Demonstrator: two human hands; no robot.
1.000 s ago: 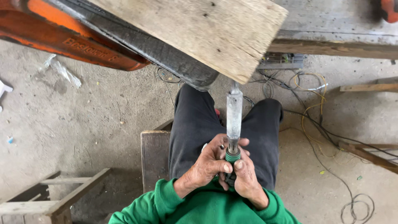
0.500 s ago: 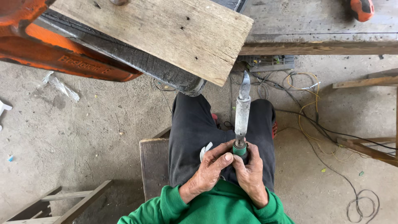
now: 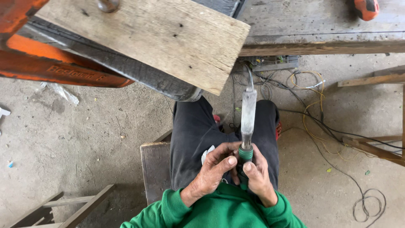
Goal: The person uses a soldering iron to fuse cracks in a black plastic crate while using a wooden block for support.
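Left hand (image 3: 213, 169) and right hand (image 3: 257, 177), fingers closed around the green-collared grey metal soldering tool (image 3: 247, 120) over the lap; the tool's tip has swung back up toward the weathered wooden plank (image 3: 152, 36), suggesting repositioning
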